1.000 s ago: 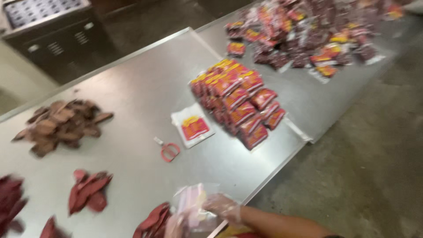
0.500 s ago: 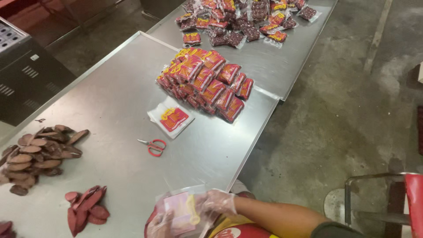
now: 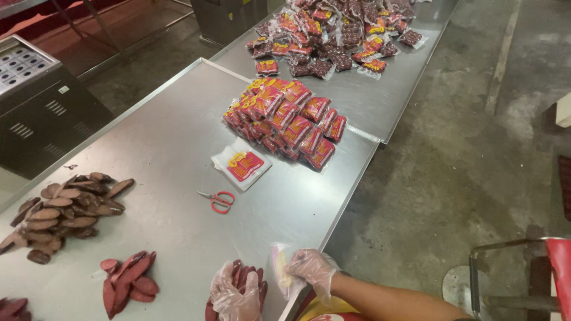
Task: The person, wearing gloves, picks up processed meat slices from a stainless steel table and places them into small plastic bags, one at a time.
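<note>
At the table's (image 3: 178, 142) near edge, slices (image 3: 238, 279) are gripped by the left hand (image 3: 235, 294); a pouch (image 3: 279, 270) is pinched by the right hand (image 3: 312, 270), hands apart. Filling seems underway; the pouch mouth needs opening.

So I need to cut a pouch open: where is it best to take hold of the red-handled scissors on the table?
Probably by the red loops of the scissors, coming from the right: they lie flat and closed, loops toward the table's right edge, blades pointing left, with bare steel table around them.
</note>
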